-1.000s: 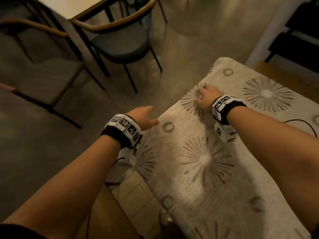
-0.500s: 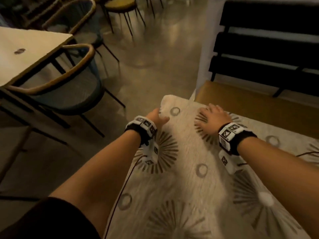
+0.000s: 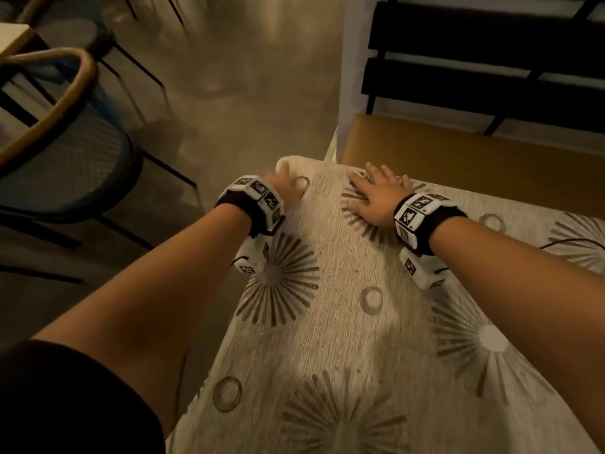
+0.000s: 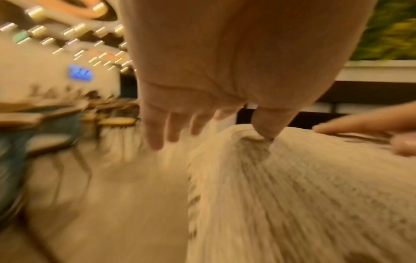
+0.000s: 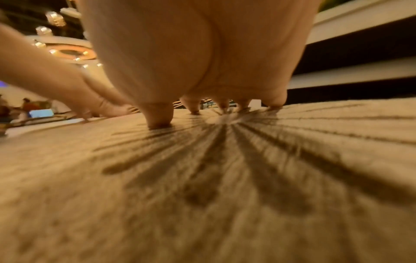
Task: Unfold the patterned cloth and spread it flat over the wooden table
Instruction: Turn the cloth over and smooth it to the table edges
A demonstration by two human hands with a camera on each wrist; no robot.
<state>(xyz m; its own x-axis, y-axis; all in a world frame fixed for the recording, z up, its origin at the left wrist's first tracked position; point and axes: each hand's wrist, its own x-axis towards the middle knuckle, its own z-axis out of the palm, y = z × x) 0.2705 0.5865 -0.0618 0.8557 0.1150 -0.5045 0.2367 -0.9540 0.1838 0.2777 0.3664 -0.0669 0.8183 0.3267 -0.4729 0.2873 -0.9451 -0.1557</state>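
A beige patterned cloth (image 3: 343, 322) with dark sunbursts and rings lies spread over the wooden table (image 3: 474, 158), whose bare top shows beyond the cloth's far edge. My left hand (image 3: 288, 188) is at the cloth's far left corner. In the left wrist view its thumb (image 4: 268, 124) presses the bunched corner of the cloth (image 4: 292, 186), and its fingers (image 4: 157, 131) hang straight down past the edge. My right hand (image 3: 376, 198) lies flat on a sunburst near the far edge. In the right wrist view its spread fingertips (image 5: 159, 121) press the cloth (image 5: 202, 178).
A chair (image 3: 65, 152) with a blue seat and a curved wooden back stands on the floor to the left, beside another table (image 3: 9, 37). A black slatted bench (image 3: 491, 77) and a white pillar (image 3: 353, 77) stand beyond the table.
Both hands have slid along the cloth to its far edge, the left along the side to the far left corner. The head view has turned to follow them.
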